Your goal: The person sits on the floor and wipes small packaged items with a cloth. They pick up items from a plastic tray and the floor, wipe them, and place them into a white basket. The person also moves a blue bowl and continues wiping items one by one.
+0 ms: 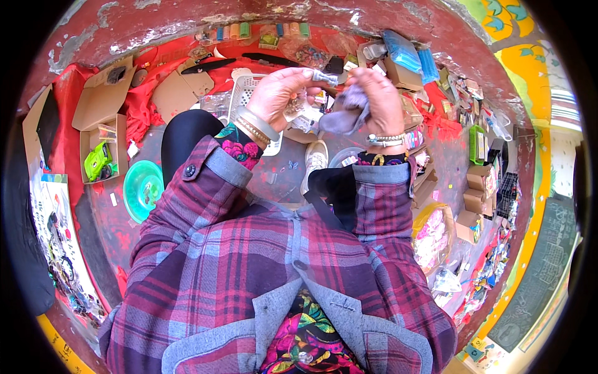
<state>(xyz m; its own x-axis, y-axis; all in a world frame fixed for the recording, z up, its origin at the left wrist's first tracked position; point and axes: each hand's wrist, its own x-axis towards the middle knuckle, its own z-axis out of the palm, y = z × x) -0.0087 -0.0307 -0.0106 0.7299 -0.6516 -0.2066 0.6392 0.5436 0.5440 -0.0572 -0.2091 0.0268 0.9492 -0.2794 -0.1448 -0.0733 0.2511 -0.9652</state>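
Note:
My left hand (283, 93) is raised in front of me, with a bangle and beads at the wrist. Its thumb and fingers pinch a small grey-blue patterned piece (325, 78) whose kind I cannot make out. Close beside it, my right hand (381, 103) is closed on a soft greyish-purple cloth (347, 112), which hangs in folds to the left of the fingers. The two hands are slightly apart. Below and behind my left hand stands a white perforated plastic basket (245, 87), partly covered by that hand.
A green plastic bowl (143, 190) and an open cardboard box with a lime-green toy (98, 162) lie to the left. My white shoe (316, 163) rests in the middle. Blue packets (402, 51) top a carton at the far right. Several boxes and a green basket (478, 144) line the right.

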